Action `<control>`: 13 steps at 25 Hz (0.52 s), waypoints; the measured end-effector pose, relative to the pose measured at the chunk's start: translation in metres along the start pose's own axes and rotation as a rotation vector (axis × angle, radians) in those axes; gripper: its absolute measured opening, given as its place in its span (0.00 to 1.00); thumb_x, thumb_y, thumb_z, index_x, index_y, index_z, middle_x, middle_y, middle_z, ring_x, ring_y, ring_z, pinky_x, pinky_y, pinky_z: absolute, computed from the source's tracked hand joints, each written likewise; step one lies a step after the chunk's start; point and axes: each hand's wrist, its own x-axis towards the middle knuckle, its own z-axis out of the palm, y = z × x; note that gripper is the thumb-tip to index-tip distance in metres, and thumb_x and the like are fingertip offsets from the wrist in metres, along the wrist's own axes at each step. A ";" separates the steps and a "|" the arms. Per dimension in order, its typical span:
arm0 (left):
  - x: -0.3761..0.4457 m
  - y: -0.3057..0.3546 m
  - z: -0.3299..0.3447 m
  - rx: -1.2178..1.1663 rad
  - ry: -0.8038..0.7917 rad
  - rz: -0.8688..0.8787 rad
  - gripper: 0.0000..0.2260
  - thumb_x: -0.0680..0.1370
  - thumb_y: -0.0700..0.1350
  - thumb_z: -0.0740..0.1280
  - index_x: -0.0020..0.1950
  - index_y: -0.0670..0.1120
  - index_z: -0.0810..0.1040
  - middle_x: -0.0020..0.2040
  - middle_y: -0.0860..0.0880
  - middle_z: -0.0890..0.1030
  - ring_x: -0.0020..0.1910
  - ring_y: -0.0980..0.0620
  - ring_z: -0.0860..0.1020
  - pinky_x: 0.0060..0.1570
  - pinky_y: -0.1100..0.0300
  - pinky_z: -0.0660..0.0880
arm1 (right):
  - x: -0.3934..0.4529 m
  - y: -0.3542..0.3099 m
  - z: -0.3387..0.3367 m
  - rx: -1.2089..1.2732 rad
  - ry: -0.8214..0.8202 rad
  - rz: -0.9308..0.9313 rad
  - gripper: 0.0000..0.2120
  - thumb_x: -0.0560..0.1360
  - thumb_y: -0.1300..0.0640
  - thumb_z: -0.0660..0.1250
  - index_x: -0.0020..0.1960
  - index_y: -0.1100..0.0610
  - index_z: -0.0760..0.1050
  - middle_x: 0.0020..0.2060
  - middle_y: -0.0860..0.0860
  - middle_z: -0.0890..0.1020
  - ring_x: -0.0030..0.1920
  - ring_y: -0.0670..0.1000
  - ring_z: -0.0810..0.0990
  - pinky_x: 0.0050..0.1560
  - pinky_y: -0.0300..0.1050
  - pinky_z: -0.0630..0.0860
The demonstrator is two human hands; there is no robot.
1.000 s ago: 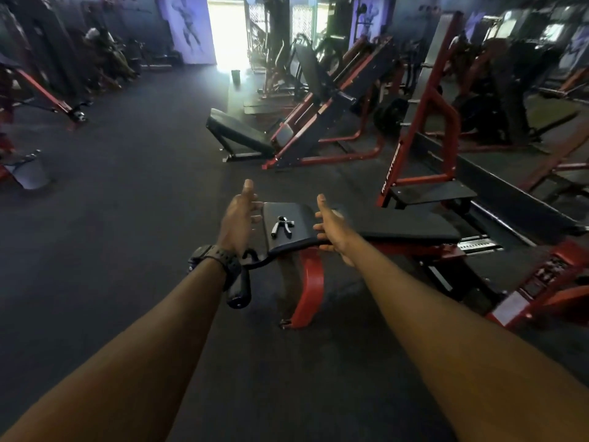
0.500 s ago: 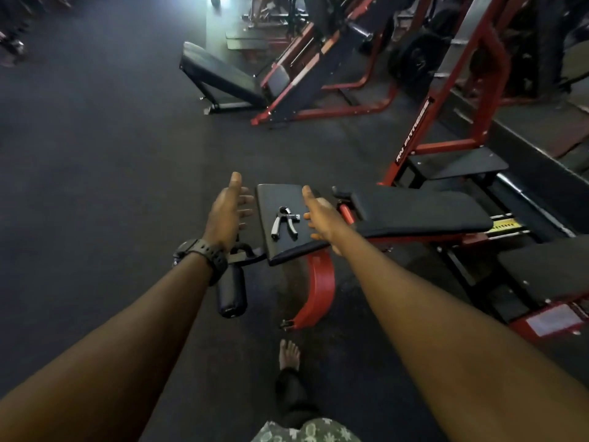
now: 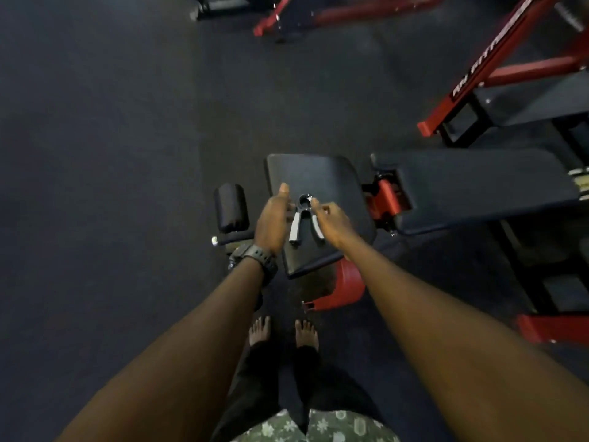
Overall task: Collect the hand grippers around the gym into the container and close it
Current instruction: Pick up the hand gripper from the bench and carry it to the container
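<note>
A hand gripper with grey handles and a black spring coil lies on the black seat pad of a red-framed bench. My left hand hovers at its left handle, fingers apart, holding nothing; a black watch sits on that wrist. My right hand is at the right handle, its fingers curled loosely over the handle's top end; whether it grips the handle I cannot make out. No container is in view.
The bench's long back pad stretches to the right. A black foam roller sticks out left of the seat. Red machine frames stand at the back right. Dark rubber floor spreads to the left. My bare feet stand just before the bench.
I have stepped up to the bench and the view has tipped down. Both hands have closed in from the seat's sides onto the hand gripper's handles.
</note>
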 end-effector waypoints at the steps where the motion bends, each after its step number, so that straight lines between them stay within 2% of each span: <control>1: 0.020 -0.006 0.001 0.010 0.001 -0.025 0.25 0.71 0.72 0.54 0.43 0.52 0.74 0.48 0.49 0.79 0.48 0.47 0.77 0.52 0.49 0.72 | 0.016 0.003 0.007 -0.035 0.022 0.018 0.25 0.80 0.39 0.57 0.60 0.60 0.75 0.59 0.59 0.80 0.62 0.60 0.75 0.53 0.48 0.67; 5: 0.083 -0.027 -0.010 -0.017 0.033 -0.111 0.25 0.69 0.72 0.55 0.46 0.52 0.76 0.48 0.50 0.79 0.48 0.48 0.76 0.53 0.48 0.73 | 0.074 0.023 0.050 -0.279 0.121 -0.024 0.25 0.76 0.42 0.66 0.65 0.57 0.70 0.64 0.59 0.76 0.66 0.62 0.72 0.59 0.51 0.68; 7: 0.108 -0.045 -0.016 -0.016 0.040 -0.140 0.26 0.71 0.72 0.55 0.49 0.52 0.77 0.51 0.49 0.80 0.49 0.49 0.77 0.54 0.48 0.74 | 0.101 0.032 0.074 -0.399 0.164 0.000 0.32 0.74 0.41 0.68 0.73 0.54 0.64 0.71 0.57 0.68 0.69 0.63 0.68 0.62 0.55 0.70; 9: 0.127 -0.067 -0.021 -0.049 0.044 -0.159 0.24 0.78 0.68 0.54 0.52 0.50 0.77 0.53 0.47 0.80 0.50 0.49 0.77 0.55 0.47 0.74 | 0.123 0.031 0.092 -0.528 0.149 0.060 0.41 0.72 0.38 0.69 0.78 0.49 0.55 0.76 0.55 0.60 0.72 0.64 0.63 0.61 0.61 0.71; 11: 0.138 -0.077 -0.023 -0.054 0.050 -0.160 0.24 0.80 0.66 0.53 0.57 0.49 0.76 0.56 0.44 0.81 0.51 0.48 0.77 0.56 0.47 0.75 | 0.140 0.029 0.101 -0.625 0.115 0.105 0.47 0.70 0.38 0.72 0.79 0.47 0.49 0.76 0.56 0.59 0.71 0.64 0.62 0.58 0.62 0.74; 13: 0.142 -0.072 -0.022 -0.072 0.051 -0.144 0.24 0.81 0.66 0.52 0.58 0.49 0.75 0.55 0.45 0.80 0.51 0.48 0.77 0.53 0.49 0.75 | 0.151 0.026 0.095 -0.619 0.087 0.135 0.49 0.68 0.42 0.75 0.79 0.46 0.49 0.73 0.57 0.61 0.69 0.63 0.65 0.56 0.61 0.75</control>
